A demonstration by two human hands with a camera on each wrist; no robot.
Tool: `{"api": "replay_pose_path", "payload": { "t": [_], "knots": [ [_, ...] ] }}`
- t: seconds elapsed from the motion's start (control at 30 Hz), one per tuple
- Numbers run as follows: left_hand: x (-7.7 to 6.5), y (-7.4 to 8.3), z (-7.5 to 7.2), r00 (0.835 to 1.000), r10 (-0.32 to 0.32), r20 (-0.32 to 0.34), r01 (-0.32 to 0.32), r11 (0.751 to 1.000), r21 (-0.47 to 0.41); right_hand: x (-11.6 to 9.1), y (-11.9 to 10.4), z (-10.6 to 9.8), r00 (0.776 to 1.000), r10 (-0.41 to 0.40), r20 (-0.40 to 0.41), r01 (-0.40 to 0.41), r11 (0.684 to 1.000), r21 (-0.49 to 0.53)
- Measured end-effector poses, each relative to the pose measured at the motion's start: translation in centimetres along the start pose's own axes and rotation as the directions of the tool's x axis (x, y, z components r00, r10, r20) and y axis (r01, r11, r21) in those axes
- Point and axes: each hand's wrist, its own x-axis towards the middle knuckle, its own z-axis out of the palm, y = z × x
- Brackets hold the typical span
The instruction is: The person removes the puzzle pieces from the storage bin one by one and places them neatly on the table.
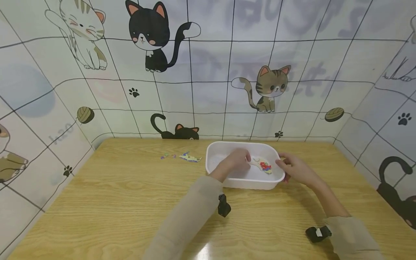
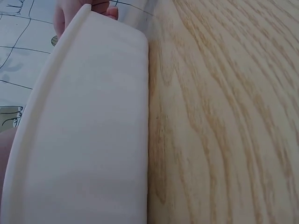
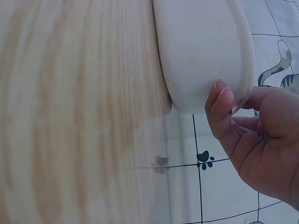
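A white plastic tub (image 1: 250, 184) stands on the wooden table. My left hand (image 1: 235, 160) reaches over its near rim and down inside, fingers bent toward the bottom; I cannot tell whether they hold anything. Just right of those fingers lie thin, pale pieces with red, blue and yellow patches (image 1: 265, 167). At the tub's right end my right hand (image 1: 297, 169) grips the rim, thumb over the top and fingers against the outer wall. The right wrist view shows these fingers (image 3: 220, 100) on the outside. In the left wrist view the tub's side wall (image 2: 93, 116) hides the left hand.
Left of the tub lies a flat yellow-and-blue piece (image 1: 190, 157), with several tiny coloured bits (image 1: 166, 155) beside it. A wall covering with cat drawings (image 1: 211, 90) rises behind the table (image 1: 130, 202) and along both sides.
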Motion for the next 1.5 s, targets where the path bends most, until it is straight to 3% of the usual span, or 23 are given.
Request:
{"api": "replay_pose_path", "payload": {
  "t": [0.4,0.7,0.87,1.03,1.23,1.5],
  "knots": [
    [-0.42,-0.25,-0.21,0.999,-0.033,0.001,0.033,0.999,-0.008,0.29,-0.15,-0.05,1.0,-0.025,0.003,0.025,1.0,-0.01],
    [-0.03,-0.55,-0.17,1.0,0.005,-0.013,-0.004,1.0,0.022,0.24,-0.15,0.02,1.0,-0.026,0.005,0.026,1.0,-0.012],
    [-0.2,-0.47,-0.27,1.0,-0.006,-0.011,0.006,1.0,-0.029,0.41,-0.08,0.0,1.0,-0.021,0.004,0.021,1.0,-0.005],
    [-0.35,-0.32,-0.39,0.999,0.027,-0.023,-0.029,0.994,-0.104,0.39,-0.14,-0.02,1.0,-0.021,0.007,0.021,1.0,0.001],
    [-0.52,-0.26,-0.57,0.998,0.055,-0.029,-0.061,0.967,-0.247,0.28,-0.09,-0.04,1.0,-0.023,0.009,0.023,1.0,0.007],
    [-0.78,-0.3,-0.72,0.992,0.09,-0.091,-0.115,0.943,-0.313,0.15,0.21,-0.04,1.0,0.001,0.008,0.0,1.0,-0.01]
  ]
}}
